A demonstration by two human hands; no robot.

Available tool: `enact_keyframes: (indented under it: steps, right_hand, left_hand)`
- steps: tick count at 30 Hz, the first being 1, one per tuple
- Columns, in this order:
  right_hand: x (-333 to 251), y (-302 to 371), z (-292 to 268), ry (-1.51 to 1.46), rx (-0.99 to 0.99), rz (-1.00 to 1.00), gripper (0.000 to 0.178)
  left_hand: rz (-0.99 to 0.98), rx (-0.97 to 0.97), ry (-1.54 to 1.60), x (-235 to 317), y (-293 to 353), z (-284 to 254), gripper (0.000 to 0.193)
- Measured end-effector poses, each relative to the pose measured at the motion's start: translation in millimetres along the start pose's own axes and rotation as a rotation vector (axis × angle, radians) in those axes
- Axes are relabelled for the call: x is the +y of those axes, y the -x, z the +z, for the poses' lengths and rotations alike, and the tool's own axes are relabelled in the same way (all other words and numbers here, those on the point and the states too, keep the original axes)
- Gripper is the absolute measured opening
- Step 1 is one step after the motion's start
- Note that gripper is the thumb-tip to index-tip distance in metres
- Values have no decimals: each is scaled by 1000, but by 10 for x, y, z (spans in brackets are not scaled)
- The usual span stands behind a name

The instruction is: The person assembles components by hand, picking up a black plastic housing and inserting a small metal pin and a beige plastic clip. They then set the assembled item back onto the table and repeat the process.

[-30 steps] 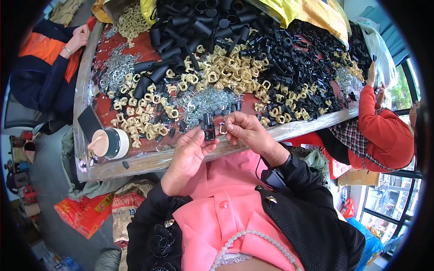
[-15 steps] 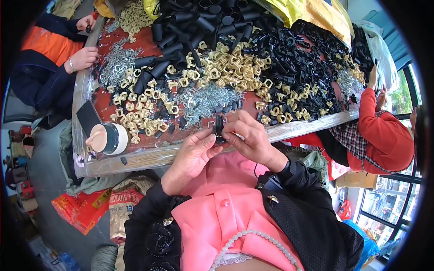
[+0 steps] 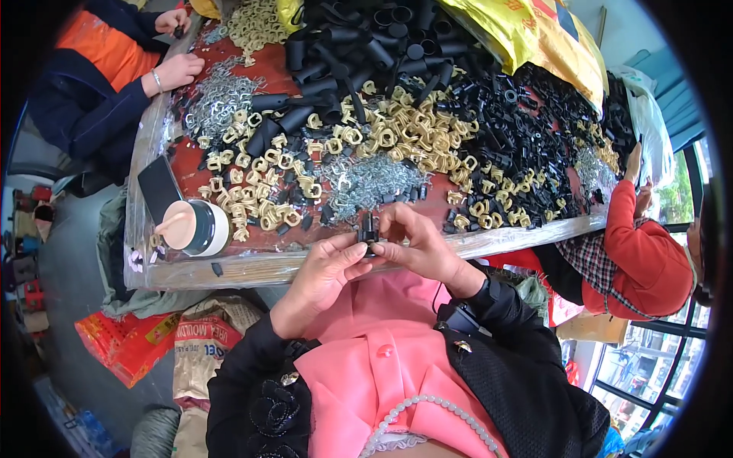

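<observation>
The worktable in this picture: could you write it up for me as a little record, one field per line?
Left hand: grips a small black part
Right hand: fingers on the same part
Nearest heap: silver metal clips
Other heaps: beige ring-shaped pieces; black tubes
Left end of worktable: pale-lidded jar, dark flat rectangle
Others: person at left; person in red at right

Looks bright and fairly even over the table (image 3: pixel 244 272), with near-white daylight from the windows (image 3: pixel 641 357) at right. Glints on the clear plastic film (image 3: pixel 527 237). Renders the small black part (image 3: pixel 369 227) too dark for fine detail. Bends straight edges strongly toward a black, rounded rim.
</observation>
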State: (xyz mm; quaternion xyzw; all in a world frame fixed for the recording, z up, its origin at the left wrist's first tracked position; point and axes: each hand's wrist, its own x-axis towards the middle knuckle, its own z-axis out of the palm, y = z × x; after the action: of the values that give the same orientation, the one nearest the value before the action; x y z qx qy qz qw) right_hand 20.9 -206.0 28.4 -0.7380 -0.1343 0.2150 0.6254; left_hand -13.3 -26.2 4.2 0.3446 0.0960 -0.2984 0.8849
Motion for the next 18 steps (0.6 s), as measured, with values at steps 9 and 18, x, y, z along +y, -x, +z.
enact_keyframes:
  steps: [9,18]
  right_hand:
    - [-195,-1162,-69,876,76,-524,17]
    - [98,-1438,82,1175,103,-744,5]
  left_hand:
    - [161,111,40,124,188,-299,28]
    - [336,166,113,6,-8,-320,24]
